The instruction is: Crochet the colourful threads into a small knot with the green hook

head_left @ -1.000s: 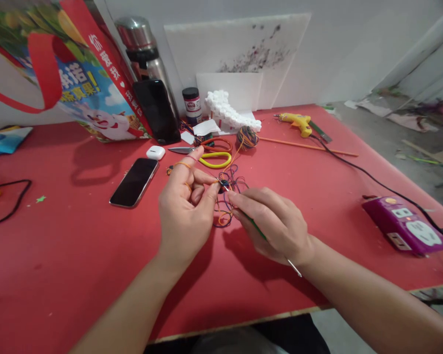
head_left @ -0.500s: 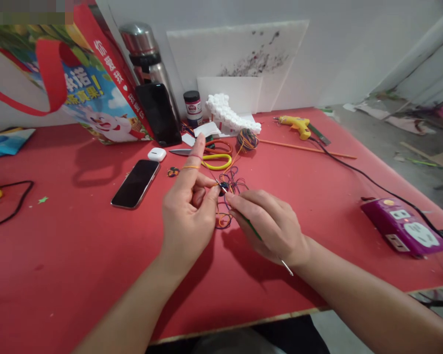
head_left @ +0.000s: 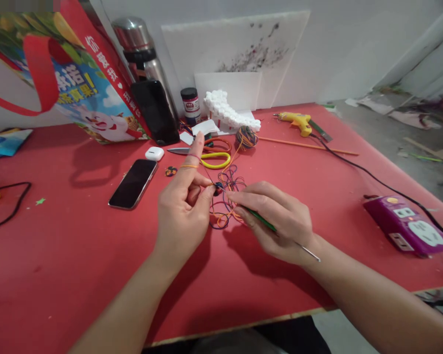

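Between thumb and fingertips, my left hand [head_left: 182, 204] pinches a small dark crocheted piece [head_left: 218, 188]. Its index finger points up, with orange and dark red yarn wound round it. My right hand [head_left: 275, 219] grips a crochet hook [head_left: 263, 221] with a green handle; the tip meets the crocheted piece, and the other metal end sticks out past the wrist. Loose multicoloured yarn [head_left: 221, 220] lies in loops under and beyond both hands. It leads back to a yarn ball [head_left: 246, 137]. A small finished-looking crocheted bit [head_left: 171, 171] rests left of the scissors [head_left: 216, 160].
Left of my hands lie a phone [head_left: 133, 184] and a white earbud case [head_left: 154, 154]. Behind stand a gift bag [head_left: 107, 105], a steel flask [head_left: 133, 34], a dark phone [head_left: 155, 113] and a jar [head_left: 190, 105]. A glue gun [head_left: 297, 123] and purple power strip [head_left: 409, 223] are at right.
My right hand has turned and shifted slightly right, so the hook lies flatter and its rear end points further right. My left hand still pinches the crocheted piece.
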{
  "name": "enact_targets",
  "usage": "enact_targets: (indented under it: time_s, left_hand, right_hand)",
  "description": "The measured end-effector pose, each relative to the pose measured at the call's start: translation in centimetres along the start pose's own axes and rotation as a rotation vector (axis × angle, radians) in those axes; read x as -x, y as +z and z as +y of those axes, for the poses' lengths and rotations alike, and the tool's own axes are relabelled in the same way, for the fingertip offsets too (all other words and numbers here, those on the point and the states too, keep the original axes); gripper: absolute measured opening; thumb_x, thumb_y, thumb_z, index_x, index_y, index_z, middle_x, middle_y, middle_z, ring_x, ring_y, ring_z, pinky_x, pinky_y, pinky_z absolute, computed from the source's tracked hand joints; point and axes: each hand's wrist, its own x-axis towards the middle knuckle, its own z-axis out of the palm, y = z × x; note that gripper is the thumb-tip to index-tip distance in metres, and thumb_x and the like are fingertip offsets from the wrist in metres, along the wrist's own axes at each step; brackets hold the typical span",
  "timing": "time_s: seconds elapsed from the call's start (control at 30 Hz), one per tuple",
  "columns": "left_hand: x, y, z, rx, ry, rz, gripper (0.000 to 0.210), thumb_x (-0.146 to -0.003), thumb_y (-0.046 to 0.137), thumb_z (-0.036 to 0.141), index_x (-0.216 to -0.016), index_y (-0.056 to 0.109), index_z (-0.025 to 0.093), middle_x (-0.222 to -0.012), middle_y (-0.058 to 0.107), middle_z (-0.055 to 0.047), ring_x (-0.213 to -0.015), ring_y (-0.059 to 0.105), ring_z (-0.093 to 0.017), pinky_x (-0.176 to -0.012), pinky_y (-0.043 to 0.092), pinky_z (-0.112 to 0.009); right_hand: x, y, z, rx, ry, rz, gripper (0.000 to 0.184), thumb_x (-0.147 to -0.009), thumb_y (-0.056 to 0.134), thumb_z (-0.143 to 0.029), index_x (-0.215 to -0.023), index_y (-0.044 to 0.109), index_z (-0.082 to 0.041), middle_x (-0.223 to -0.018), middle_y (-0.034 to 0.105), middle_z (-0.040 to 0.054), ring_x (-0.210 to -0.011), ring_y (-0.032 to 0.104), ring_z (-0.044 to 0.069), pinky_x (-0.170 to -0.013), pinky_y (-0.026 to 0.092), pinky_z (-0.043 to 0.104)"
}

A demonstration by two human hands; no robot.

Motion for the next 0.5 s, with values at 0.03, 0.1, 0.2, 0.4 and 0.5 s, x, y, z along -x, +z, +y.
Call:
enact_targets:
  time_s: [0.03,0.1,0.2,0.4,0.5]
  left_hand:
    - [0.02,0.03,-0.09,0.002,0.001,-0.006,0.078,-0.091,0.061,0.002,-0.160,0.058,0.036,-0.085,0.065,0.002,-0.062,0.046,-0.010,-0.055,0.044,-0.018]
    - [0.03,0.08,-0.27,0.001,0.002,-0.018,0.077,-0.091,0.061,0.002,-0.160,0.058,0.037,-0.084,0.063,0.003,-0.062,0.044,-0.010,-0.055,0.043,-0.018]
    - [0.02,0.11,-0.44,-0.014,0.005,-0.033,0.077,-0.091,0.061,0.002,-0.160,0.058,0.037,-0.082,0.061,0.003,-0.062,0.044,-0.010,-0.057,0.043,-0.019]
    - [0.08,0.04,-0.35,-0.099,0.060,-0.064,0.071,-0.093,0.061,0.003,-0.155,0.064,0.037,-0.081,0.061,0.002,-0.062,0.045,-0.013,-0.058,0.044,-0.024]
    - [0.15,0.02,-0.28,-0.138,0.125,-0.072,0.065,-0.096,0.061,0.005,-0.151,0.066,0.038,-0.090,0.069,-0.002,-0.074,0.058,-0.018,-0.071,0.051,-0.030]
  right_hand:
    - [-0.07,-0.06,0.01,-0.006,0.007,0.001,0.019,-0.104,0.063,-0.012,-0.119,0.074,-0.015,-0.097,0.078,0.0125,-0.079,0.074,0.018,-0.069,0.063,0.028]
    - [-0.17,-0.15,0.04,-0.019,0.022,0.002,0.018,-0.103,0.064,-0.012,-0.117,0.075,-0.015,-0.096,0.078,0.0118,-0.079,0.074,0.017,-0.070,0.064,0.027]
    - [-0.24,-0.28,0.11,-0.038,0.040,-0.005,0.017,-0.103,0.064,-0.012,-0.114,0.077,-0.015,-0.096,0.079,0.0113,-0.078,0.074,0.017,-0.071,0.064,0.026]
    - [-0.39,-0.56,0.18,-0.112,0.089,0.012,0.015,-0.103,0.067,-0.013,-0.111,0.079,-0.015,-0.095,0.081,0.0112,-0.080,0.077,0.017,-0.072,0.064,0.026]
    - [-0.58,-0.64,0.11,-0.211,0.199,0.032,0.016,-0.101,0.068,-0.012,-0.108,0.082,-0.017,-0.091,0.082,0.0082,-0.079,0.077,0.017,-0.074,0.064,0.028]
